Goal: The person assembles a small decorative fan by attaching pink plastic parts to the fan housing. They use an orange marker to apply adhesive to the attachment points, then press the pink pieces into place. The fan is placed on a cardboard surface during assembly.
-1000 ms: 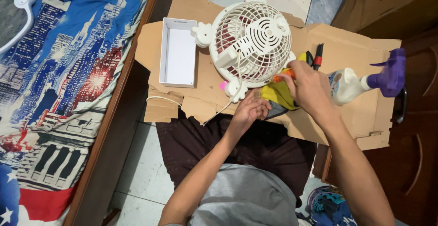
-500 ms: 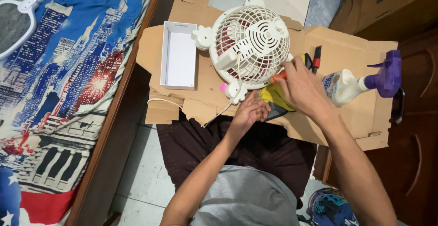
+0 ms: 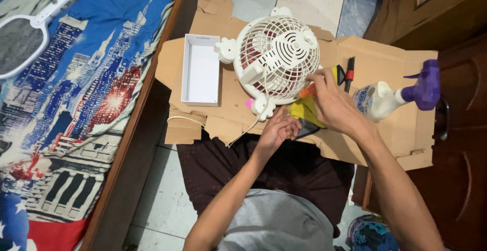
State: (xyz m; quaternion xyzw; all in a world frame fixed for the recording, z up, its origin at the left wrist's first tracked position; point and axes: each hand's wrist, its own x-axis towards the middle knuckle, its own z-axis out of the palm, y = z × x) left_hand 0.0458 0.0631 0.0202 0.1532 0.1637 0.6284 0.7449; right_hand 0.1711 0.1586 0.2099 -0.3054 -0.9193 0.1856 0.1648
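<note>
Fan (image 3: 278,61) lies grille-up on flattened cardboard (image 3: 385,63) on the floor, upper centre of frame. Right hand (image 3: 332,104) at the fan's 4 o'clock edge, fingers pinched on an orange-tipped tool (image 3: 306,92) that touches the grille rim. Left hand (image 3: 278,129) just below, at the fan's 6 o'clock, fingers curled loosely near the fan foot and cord (image 3: 253,124); can't tell if it grips anything. Yellow cloth (image 3: 304,111) between the two hands. White tray (image 3: 201,69) at the fan's 9 o'clock. Spray bottle (image 3: 393,96) with purple trigger at 3 o'clock, lying on its side. Bed (image 3: 66,104) far left.
</note>
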